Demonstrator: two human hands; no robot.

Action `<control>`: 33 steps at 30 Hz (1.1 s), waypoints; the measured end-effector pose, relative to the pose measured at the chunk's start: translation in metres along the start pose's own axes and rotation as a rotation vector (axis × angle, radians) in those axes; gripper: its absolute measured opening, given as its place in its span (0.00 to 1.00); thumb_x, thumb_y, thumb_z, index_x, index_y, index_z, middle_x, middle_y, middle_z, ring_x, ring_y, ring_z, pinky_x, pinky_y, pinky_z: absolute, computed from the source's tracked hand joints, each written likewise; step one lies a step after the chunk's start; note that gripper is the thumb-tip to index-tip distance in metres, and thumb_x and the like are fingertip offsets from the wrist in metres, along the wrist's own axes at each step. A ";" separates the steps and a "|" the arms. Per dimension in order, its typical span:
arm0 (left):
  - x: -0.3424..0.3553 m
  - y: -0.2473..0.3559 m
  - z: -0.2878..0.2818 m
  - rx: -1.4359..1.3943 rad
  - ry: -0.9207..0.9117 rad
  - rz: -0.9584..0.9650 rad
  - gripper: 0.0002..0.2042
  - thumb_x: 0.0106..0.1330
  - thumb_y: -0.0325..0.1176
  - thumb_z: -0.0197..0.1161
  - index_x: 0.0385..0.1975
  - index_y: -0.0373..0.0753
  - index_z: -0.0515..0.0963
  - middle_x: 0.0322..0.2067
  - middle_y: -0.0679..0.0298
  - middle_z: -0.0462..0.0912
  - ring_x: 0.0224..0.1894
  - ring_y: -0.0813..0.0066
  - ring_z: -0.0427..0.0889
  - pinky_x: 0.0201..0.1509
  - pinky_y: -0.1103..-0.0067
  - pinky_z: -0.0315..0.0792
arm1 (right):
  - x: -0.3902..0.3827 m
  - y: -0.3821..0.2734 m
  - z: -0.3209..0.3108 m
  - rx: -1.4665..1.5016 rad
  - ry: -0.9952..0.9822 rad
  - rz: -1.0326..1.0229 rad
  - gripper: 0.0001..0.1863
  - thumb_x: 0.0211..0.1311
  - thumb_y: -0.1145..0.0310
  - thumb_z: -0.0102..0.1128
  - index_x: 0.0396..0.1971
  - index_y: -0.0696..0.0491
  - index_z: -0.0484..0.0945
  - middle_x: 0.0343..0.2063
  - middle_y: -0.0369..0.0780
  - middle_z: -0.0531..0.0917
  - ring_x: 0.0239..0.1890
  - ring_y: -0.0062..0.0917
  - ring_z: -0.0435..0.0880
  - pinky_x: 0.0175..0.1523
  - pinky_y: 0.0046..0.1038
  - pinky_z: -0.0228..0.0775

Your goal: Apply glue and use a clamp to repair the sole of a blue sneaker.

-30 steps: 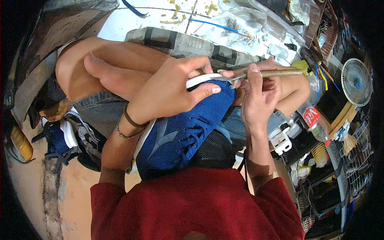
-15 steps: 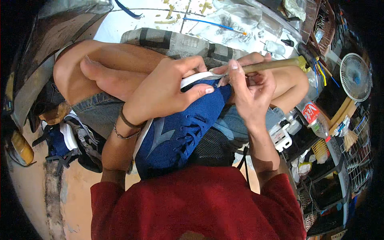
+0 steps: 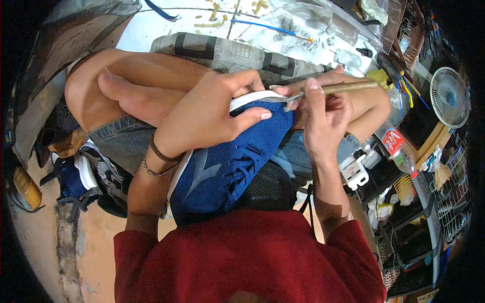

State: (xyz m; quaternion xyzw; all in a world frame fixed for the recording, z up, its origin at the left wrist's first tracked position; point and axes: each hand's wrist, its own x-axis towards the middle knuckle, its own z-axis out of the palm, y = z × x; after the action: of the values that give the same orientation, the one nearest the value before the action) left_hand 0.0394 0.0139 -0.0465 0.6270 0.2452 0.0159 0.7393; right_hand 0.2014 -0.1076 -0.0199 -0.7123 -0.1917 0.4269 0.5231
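A blue mesh sneaker (image 3: 222, 166) with laces and a white sole lies across my lap, toe toward the upper right. My left hand (image 3: 202, 116) is closed on the sneaker's toe, fingers over the white sole (image 3: 245, 98) and thumb on the blue upper. My right hand (image 3: 326, 121) grips a tool with a long wooden handle (image 3: 353, 87) and a thin metal end. That metal end meets the edge between sole and upper at the toe; its tip is partly hidden by fingers.
Other shoes (image 3: 81, 177) lie at left. Beyond my legs are a patterned cushion (image 3: 197, 48), a brush (image 3: 273, 29) and scraps on white tiles (image 3: 177, 22). At right are a small fan (image 3: 449, 96), a plastic bottle (image 3: 394, 149) and a cluttered rack (image 3: 452, 192).
My right hand and the tool shift slightly left, then back a little to the right, staying at the sneaker's toe. My left hand keeps its hold, moving very slightly.
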 end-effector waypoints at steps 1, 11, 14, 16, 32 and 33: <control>0.000 0.001 -0.001 0.006 -0.011 -0.005 0.11 0.59 0.29 0.70 0.36 0.35 0.75 0.21 0.61 0.81 0.24 0.87 0.75 0.30 0.81 0.69 | 0.001 -0.001 0.002 0.048 -0.005 0.026 0.05 0.69 0.77 0.54 0.32 0.60 0.70 0.25 0.43 0.83 0.24 0.18 0.81 0.29 0.18 0.74; 0.000 -0.003 0.003 0.104 0.041 0.064 0.13 0.59 0.30 0.71 0.36 0.35 0.73 0.21 0.60 0.81 0.23 0.83 0.75 0.30 0.80 0.69 | 0.004 0.002 0.005 -0.102 -0.090 -0.077 0.07 0.71 0.74 0.52 0.32 0.60 0.71 0.28 0.49 0.86 0.23 0.19 0.81 0.28 0.19 0.72; -0.001 -0.004 0.003 0.051 0.044 0.077 0.13 0.59 0.30 0.71 0.36 0.35 0.73 0.20 0.60 0.81 0.22 0.82 0.75 0.30 0.80 0.69 | 0.003 0.001 0.006 -0.073 0.014 -0.042 0.09 0.72 0.72 0.52 0.28 0.58 0.72 0.23 0.45 0.85 0.21 0.18 0.80 0.26 0.18 0.70; -0.001 -0.001 0.001 0.036 0.025 0.072 0.13 0.59 0.30 0.71 0.35 0.35 0.73 0.19 0.61 0.81 0.22 0.82 0.75 0.30 0.79 0.69 | 0.004 0.005 -0.004 -0.040 0.021 0.055 0.05 0.69 0.77 0.54 0.32 0.61 0.70 0.20 0.36 0.79 0.24 0.16 0.81 0.28 0.19 0.74; 0.000 -0.003 0.001 0.105 0.040 0.071 0.12 0.58 0.28 0.71 0.34 0.35 0.73 0.22 0.58 0.82 0.24 0.79 0.79 0.30 0.79 0.71 | 0.008 -0.005 0.011 -0.107 -0.178 -0.008 0.06 0.67 0.75 0.59 0.36 0.63 0.73 0.26 0.41 0.83 0.27 0.18 0.83 0.30 0.17 0.74; 0.000 0.001 -0.001 0.132 0.023 0.061 0.12 0.58 0.28 0.71 0.34 0.35 0.74 0.23 0.58 0.83 0.26 0.80 0.80 0.31 0.79 0.72 | 0.009 -0.005 0.012 -0.072 -0.191 -0.011 0.06 0.67 0.75 0.59 0.35 0.62 0.73 0.26 0.41 0.83 0.27 0.17 0.82 0.29 0.16 0.73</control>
State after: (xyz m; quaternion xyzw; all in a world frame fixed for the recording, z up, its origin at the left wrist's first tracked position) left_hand 0.0393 0.0152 -0.0456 0.6815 0.2346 0.0294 0.6926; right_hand 0.1977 -0.0924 -0.0199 -0.6856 -0.2601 0.4828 0.4787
